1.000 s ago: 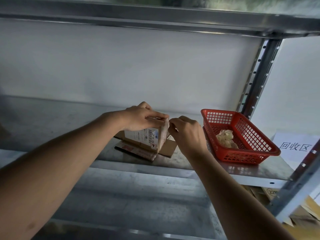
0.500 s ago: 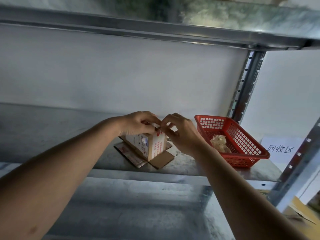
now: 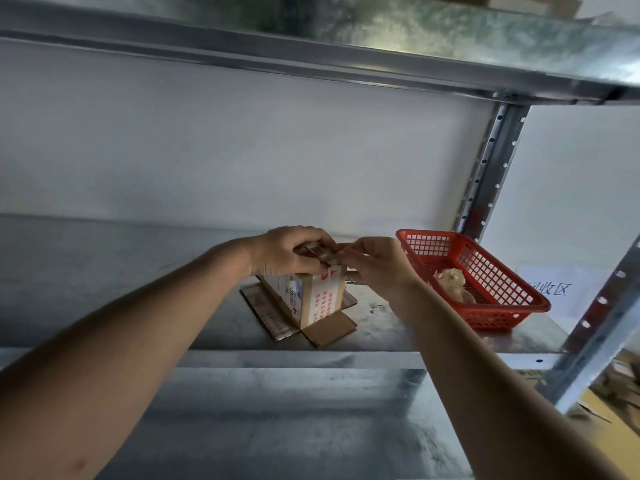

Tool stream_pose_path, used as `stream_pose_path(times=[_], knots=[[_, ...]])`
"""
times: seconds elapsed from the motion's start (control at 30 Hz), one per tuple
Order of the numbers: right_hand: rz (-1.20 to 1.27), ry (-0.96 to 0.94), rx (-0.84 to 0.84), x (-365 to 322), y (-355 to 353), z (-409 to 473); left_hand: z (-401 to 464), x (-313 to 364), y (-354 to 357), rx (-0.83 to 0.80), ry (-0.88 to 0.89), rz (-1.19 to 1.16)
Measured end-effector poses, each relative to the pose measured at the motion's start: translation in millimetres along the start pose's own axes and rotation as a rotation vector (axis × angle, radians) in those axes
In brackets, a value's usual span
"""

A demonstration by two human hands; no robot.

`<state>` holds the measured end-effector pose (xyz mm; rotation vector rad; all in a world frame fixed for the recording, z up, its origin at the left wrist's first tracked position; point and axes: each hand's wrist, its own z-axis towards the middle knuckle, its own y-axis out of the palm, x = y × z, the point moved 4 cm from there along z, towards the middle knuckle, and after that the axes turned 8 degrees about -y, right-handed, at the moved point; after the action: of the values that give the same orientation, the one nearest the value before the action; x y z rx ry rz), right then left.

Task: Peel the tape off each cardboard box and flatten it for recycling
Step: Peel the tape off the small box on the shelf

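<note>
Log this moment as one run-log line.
step: peeling tape | left hand: holds small printed cardboard box top | right hand: pinches tape at top edge | red plastic mesh basket: holds crumpled wad

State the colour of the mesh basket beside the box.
Red: the basket is red plastic mesh, seen clearly in the head view, the only one.

One box [image 3: 313, 299], one basket [image 3: 485, 271] — two hands [image 3: 291, 251].

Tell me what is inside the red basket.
A pale crumpled wad, likely balled-up tape, lies in the red basket. The right hand covers its near-left corner.
</note>
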<state>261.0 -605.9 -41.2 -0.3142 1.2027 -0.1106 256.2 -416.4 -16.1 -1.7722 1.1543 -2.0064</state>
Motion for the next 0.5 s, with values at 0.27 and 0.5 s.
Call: stream_pose_path(times=[0.27, 0.5], knots=[[-0.197, 0.035, 0.045, -28, 21, -2, -4, -16, -18, -0.11, 0.115, -0.037], [-0.615, -0.233, -0.12, -68, 46, -12, -12, -24, -24, -0.175, 0.194, -0.04]])
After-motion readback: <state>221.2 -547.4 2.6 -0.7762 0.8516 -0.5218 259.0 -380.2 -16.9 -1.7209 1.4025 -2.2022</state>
